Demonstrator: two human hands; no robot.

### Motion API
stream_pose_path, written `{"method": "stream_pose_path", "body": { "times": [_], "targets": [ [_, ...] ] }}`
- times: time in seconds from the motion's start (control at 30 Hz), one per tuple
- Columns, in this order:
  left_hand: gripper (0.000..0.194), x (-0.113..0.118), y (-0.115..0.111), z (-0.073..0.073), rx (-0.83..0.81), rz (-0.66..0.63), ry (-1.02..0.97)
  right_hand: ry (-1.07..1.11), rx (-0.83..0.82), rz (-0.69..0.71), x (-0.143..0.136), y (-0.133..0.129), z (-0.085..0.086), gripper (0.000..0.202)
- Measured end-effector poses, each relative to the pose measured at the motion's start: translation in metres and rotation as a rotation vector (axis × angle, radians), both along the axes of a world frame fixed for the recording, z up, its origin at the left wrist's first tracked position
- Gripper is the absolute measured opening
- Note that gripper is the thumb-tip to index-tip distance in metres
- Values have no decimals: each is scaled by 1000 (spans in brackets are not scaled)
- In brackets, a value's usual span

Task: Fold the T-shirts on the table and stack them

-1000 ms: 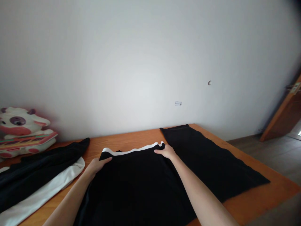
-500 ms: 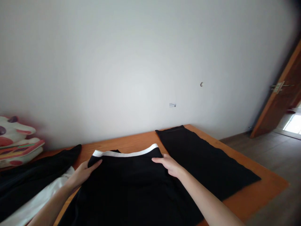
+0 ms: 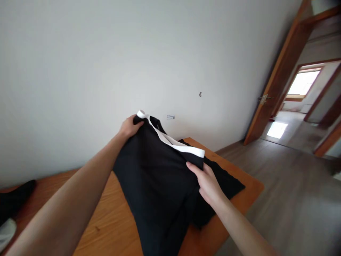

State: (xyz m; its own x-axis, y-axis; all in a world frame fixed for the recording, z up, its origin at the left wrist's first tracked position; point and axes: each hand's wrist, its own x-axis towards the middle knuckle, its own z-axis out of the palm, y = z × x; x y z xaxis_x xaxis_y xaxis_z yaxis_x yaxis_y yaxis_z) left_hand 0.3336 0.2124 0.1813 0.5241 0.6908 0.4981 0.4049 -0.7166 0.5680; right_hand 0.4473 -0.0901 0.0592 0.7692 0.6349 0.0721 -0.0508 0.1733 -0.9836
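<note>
Both my hands hold up a black garment (image 3: 160, 170) by its top edge, which has a white waistband (image 3: 181, 147). My left hand (image 3: 129, 126) pinches the far left corner of the band, raised against the wall. Lower and nearer, my right hand (image 3: 209, 179) grips the other corner, thumb on the outer face. The band gapes a little between them, and its pale inside shows. The cloth hangs down in loose folds over the table; its lower end is out of view. Behind it lies a flat black cloth (image 3: 223, 177), partly covered.
The wooden table (image 3: 109, 209) runs along a pale wall, with its right corner (image 3: 259, 186) near the floor area. Another black cloth (image 3: 18, 195) and a white one (image 3: 7, 233) lie at the left edge. A wooden door (image 3: 277, 74) stands open at the right.
The garment has been lifted and turned, its left corner raised higher and farther off. The view has swung right, so more of the doorway shows and the toy-like object has left view.
</note>
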Motion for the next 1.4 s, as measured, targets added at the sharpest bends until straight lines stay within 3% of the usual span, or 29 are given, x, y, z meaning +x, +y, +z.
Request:
{"method": "stream_pose_path", "body": {
  "times": [0.07,0.13,0.2,0.27,0.33,0.43,0.5,0.63,0.73,0.87,0.97,1.07,1.2,1.27,1.4],
  "targets": [
    [65,64,-23,4,103,98,60,42,-159,-56,47,-4,-6,43],
    [58,99,-55,-13,233,-150,189,40,-365,-152,91,-19,-20,41],
    [40,104,-91,-48,271,-377,271,59,-482,-229,122,-42,-41,38],
    [23,85,-128,-92,285,-560,365,90,-598,-266,140,-66,-65,31],
    [22,52,-160,-136,273,-732,444,89,-636,-267,146,-84,-86,29],
    [55,1,-194,-185,189,-908,426,46,-639,-273,149,-92,-107,33],
    [67,-24,-203,-204,222,-952,402,6,-640,-294,150,-87,-114,38],
    [25,-40,-204,-213,352,-997,394,-88,-644,-346,153,-69,-119,36],
    [29,-37,-206,-203,320,-974,293,-161,-664,-404,158,-64,-115,36],
    [31,-32,-222,-190,122,-879,65,-228,-744,-475,171,-75,-102,46],
    [30,-35,-234,-196,158,-964,116,-272,-855,-536,171,-84,-96,69],
    [42,-49,-234,-212,269,-1015,193,-614,-1023,-592,151,-80,-94,87],
    [25,-87,-211,-227,258,-880,198,-1247,-1052,-395,107,-47,-97,54],
    [22,-113,-194,-230,269,-782,230,-1296,-1025,-257,87,-28,-105,56],
    [28,-175,-169,-233,412,-630,388,-1127,-1143,-89,69,-7,-136,70]
  ]
}}
